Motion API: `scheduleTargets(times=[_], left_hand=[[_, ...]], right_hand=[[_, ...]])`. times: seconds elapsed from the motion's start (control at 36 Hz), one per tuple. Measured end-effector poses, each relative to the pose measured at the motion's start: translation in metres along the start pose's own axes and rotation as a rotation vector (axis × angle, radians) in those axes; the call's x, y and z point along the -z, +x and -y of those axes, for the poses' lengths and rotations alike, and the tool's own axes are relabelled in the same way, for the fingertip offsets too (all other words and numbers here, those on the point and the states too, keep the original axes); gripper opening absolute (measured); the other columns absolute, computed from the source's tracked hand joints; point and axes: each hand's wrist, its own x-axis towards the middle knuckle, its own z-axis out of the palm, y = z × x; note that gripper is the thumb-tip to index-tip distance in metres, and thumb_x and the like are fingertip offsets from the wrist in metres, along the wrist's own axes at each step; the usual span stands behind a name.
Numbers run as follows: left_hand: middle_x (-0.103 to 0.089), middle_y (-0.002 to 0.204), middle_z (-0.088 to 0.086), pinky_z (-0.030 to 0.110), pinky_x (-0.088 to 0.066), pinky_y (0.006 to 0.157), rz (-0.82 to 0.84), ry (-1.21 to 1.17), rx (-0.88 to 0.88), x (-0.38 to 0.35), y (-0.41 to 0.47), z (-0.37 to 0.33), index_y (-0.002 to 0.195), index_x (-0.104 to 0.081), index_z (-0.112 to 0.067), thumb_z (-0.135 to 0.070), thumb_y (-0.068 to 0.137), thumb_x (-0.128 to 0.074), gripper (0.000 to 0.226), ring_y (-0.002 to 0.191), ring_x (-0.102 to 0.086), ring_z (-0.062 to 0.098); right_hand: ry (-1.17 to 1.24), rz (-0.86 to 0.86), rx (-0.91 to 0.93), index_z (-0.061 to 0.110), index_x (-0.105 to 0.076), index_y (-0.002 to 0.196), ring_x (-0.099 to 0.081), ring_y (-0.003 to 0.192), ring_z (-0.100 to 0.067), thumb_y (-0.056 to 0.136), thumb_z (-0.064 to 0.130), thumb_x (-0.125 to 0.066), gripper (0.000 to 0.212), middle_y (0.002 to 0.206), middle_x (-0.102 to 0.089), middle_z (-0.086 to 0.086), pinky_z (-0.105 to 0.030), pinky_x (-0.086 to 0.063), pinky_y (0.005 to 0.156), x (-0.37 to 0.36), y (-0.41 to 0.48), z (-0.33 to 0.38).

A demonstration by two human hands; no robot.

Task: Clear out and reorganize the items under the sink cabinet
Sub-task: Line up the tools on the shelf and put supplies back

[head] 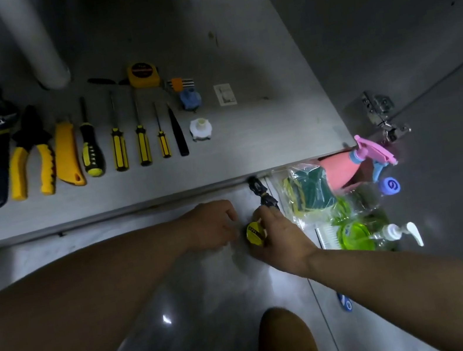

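Tools lie in a neat row on the cabinet floor [250, 147], among them pliers [32, 160], screwdrivers [119, 147] and a tape measure [143, 74], suggesting the sorting is well along. A pink spray bottle [343, 169], bagged sponges [310, 192] and a green soap bottle [358, 235] sit heaped on the tiles at right, apparently not yet put back. Just before the cabinet edge, the right hand [281, 234] grips a small yellow-and-black tool [255, 233]. The left hand [214, 224], fingers curled, is just beside it, its hold unclear.

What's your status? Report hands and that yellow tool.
Right hand grips yellow tool near cabinet edge. Left hand beside it, grip unclear. Sponge bag, spray bottle, soap bottle crowd the right.
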Motion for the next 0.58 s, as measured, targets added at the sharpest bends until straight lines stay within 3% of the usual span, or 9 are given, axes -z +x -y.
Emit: scheduleTargets(times=[0.08, 0.17, 0.28, 0.36, 0.44, 0.58], left_hand=[[-0.069, 0.104, 0.000, 0.033, -0.056, 0.085, -0.055, 0.008, -0.066, 0.005, 0.000, -0.006, 0.110, -0.063, -0.018, -0.017, 0.092, -0.061, 0.018, 0.097, -0.069, 0.020], [-0.067, 0.089, -0.003, 0.023, -0.050, 0.073, -0.128, 0.045, -0.144, 0.013, -0.006, -0.011, 0.103, -0.067, -0.016, -0.013, 0.094, -0.058, 0.013, 0.083, -0.066, 0.015], [-0.072, 0.101, 0.004, 0.025, -0.050, 0.069, -0.198, 0.053, -0.195, 0.025, -0.012, -0.014, 0.109, -0.068, -0.013, -0.009, 0.093, -0.058, 0.020, 0.083, -0.061, 0.014], [-0.070, 0.102, 0.000, 0.030, -0.052, 0.077, -0.232, 0.063, -0.216, 0.034, -0.015, -0.015, 0.111, -0.068, -0.016, -0.010, 0.096, -0.056, 0.020, 0.091, -0.063, 0.016], [-0.064, 0.100, -0.003, 0.032, -0.047, 0.075, -0.349, 0.088, -0.267, 0.040, -0.019, -0.015, 0.108, -0.067, -0.015, -0.010, 0.097, -0.052, 0.019, 0.093, -0.061, 0.021], [-0.059, 0.103, 0.002, 0.038, -0.045, 0.078, -0.530, 0.266, -0.364, 0.047, -0.025, -0.007, 0.105, -0.066, -0.016, -0.013, 0.098, -0.053, 0.015, 0.096, -0.054, 0.023]], right_hand=[[0.091, -0.137, 0.116, 0.026, -0.048, 0.104, -0.054, 0.085, -0.017, 0.077, 0.032, -0.073, 0.037, 0.104, -0.046, 0.005, -0.045, -0.052, 0.073, 0.019, -0.001, 0.014], [0.102, -0.306, 0.221, 0.024, -0.051, 0.106, -0.051, 0.089, -0.015, 0.077, 0.032, -0.069, 0.035, 0.103, -0.046, 0.004, -0.039, -0.050, 0.075, 0.045, 0.011, 0.028], [0.112, -0.443, 0.233, 0.022, -0.056, 0.119, -0.058, 0.094, -0.018, 0.080, 0.024, -0.076, 0.043, 0.110, -0.048, -0.001, -0.034, -0.051, 0.084, 0.073, 0.044, 0.044], [0.113, -0.484, 0.196, 0.017, -0.060, 0.125, -0.060, 0.101, -0.025, 0.081, 0.022, -0.077, 0.047, 0.114, -0.051, -0.007, -0.036, -0.051, 0.090, 0.087, 0.070, 0.056], [0.098, -0.475, 0.139, 0.014, -0.060, 0.131, -0.059, 0.109, -0.031, 0.084, 0.022, -0.076, 0.051, 0.120, -0.053, -0.012, -0.040, -0.051, 0.094, 0.095, 0.091, 0.065], [0.035, -0.456, 0.079, 0.015, -0.057, 0.135, -0.055, 0.116, -0.033, 0.086, 0.025, -0.074, 0.053, 0.127, -0.056, -0.013, -0.034, -0.046, 0.092, 0.092, 0.113, 0.073]])
